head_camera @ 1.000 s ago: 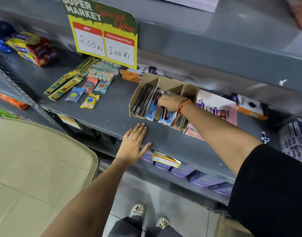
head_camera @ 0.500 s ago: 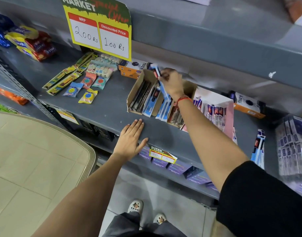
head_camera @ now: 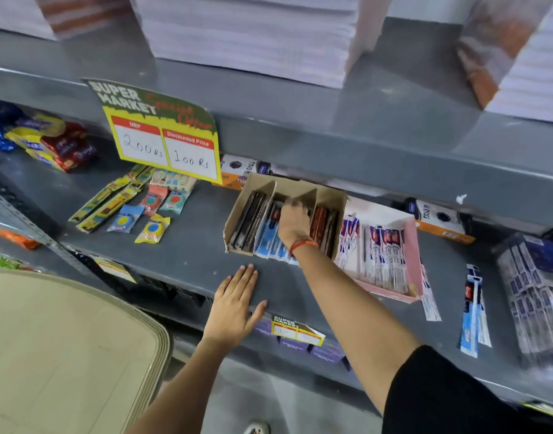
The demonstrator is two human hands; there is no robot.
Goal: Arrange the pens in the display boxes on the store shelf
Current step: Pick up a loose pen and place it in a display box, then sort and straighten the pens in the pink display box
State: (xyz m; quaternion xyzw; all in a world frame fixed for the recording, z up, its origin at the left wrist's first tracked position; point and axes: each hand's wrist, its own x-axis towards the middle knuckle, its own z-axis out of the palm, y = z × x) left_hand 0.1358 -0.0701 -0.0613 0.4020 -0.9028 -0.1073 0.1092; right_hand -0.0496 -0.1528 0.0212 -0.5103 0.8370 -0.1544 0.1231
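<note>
A brown cardboard display box (head_camera: 337, 202) with three compartments stands on the grey shelf (head_camera: 181, 245). Dark pens (head_camera: 247, 220) fill its left slot, blue pen packs (head_camera: 267, 244) the middle one, and red and dark pens (head_camera: 323, 225) the right one. My right hand (head_camera: 292, 225) reaches into the middle slot, fingers curled on a blue pen pack. My left hand (head_camera: 237, 303) lies flat and open on the shelf's front edge. To the right, a pink box (head_camera: 413, 255) holds white and blue pen packs (head_camera: 380, 255). Loose pen packs (head_camera: 472, 311) lie beyond it.
A yellow price sign (head_camera: 165, 145) hangs from the upper shelf. Eraser and pencil packs (head_camera: 143, 211) and snack packets (head_camera: 53, 144) lie to the left. Orange-and-white boxes (head_camera: 441, 219) sit at the back, bundled packs (head_camera: 535, 292) at far right. A tan curved surface (head_camera: 65, 355) is at lower left.
My right hand, which had lifted a blue pen pack above the box, has come down into the middle compartment. The left hand has stayed put. The camera has tilted up.
</note>
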